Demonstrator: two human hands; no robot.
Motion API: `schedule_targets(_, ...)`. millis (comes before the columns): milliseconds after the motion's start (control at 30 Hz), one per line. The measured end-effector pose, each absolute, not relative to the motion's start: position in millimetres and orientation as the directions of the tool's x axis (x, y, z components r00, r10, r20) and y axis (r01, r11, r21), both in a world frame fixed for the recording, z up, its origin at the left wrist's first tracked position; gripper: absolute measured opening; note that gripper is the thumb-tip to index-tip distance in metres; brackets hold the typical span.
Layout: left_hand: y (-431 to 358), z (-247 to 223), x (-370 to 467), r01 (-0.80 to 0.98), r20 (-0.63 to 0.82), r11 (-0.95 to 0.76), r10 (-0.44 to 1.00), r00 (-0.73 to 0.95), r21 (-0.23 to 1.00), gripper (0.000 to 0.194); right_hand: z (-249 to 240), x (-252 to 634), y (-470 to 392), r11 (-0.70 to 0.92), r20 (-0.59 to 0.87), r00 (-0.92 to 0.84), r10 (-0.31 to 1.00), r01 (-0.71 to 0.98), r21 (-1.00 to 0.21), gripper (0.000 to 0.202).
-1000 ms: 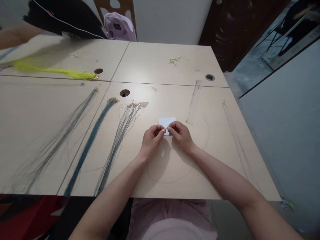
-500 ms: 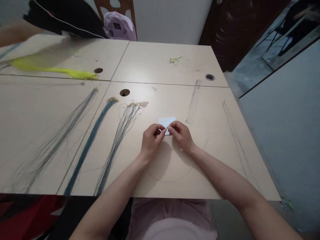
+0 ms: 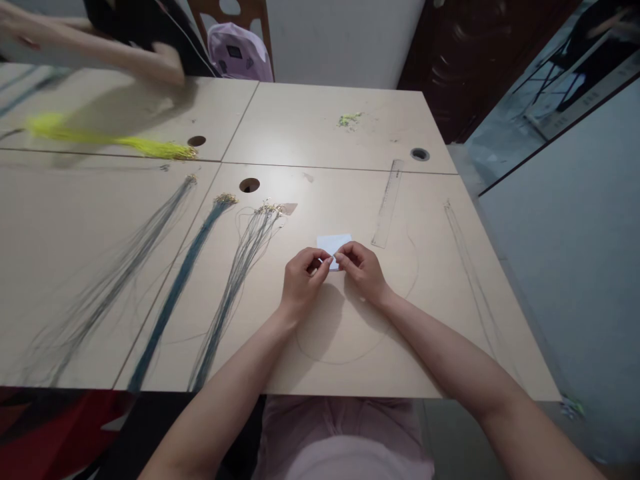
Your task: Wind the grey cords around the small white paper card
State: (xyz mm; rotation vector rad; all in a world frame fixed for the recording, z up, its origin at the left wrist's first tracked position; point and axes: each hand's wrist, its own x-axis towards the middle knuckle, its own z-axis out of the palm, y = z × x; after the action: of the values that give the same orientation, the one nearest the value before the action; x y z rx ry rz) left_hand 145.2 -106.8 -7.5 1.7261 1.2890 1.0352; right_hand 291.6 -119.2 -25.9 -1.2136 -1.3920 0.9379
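My left hand (image 3: pixel 304 277) and my right hand (image 3: pixel 364 270) meet over a small white card (image 3: pixel 334 243), fingertips almost touching. Thumb and forefinger are pinched on each side, around what looks like the end of a thin grey cord; the bit between the fingertips is too small to make out clearly. The thin grey cord (image 3: pixel 345 363) curves in a wide loop on the table, passing beneath my forearms. To the left lies a bundle of grey cords (image 3: pixel 235 280) with gold-coloured metal ends.
Farther left are a blue cord bundle (image 3: pixel 183 280), another grey bundle (image 3: pixel 140 257) and a yellow bundle (image 3: pixel 125 141). A clear ruler (image 3: pixel 387 203) lies ahead right; a few cords (image 3: pixel 467 267) lie near the right edge. A co-worker's arm (image 3: pixel 125 60) reaches across at upper left.
The co-worker's arms have swung farther into view over the far left table, and the yellow bundle's loose end has shifted. My hands hold almost the same position.
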Motion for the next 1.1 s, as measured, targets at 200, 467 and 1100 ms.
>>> schedule_targets(200,-106,-9,145,0.377,0.168,-0.225,0.97,0.177,0.898,0.013,-25,291,-119,0.195,0.204,0.031,0.978,0.189,-0.962,0.016)
schedule_targets(467,-105,-12,145,0.326,0.121,-0.177,0.975,0.184,0.929,0.014,-25,291,-119,0.195,0.205,0.036,0.978,0.188,-0.963,0.015)
schedule_targets(1100,-107,0,148,0.203,-0.093,0.048,0.971,0.218,0.978,0.021,-23,291,-119,0.213,0.221,0.021,0.975,0.191,-0.958,0.012)
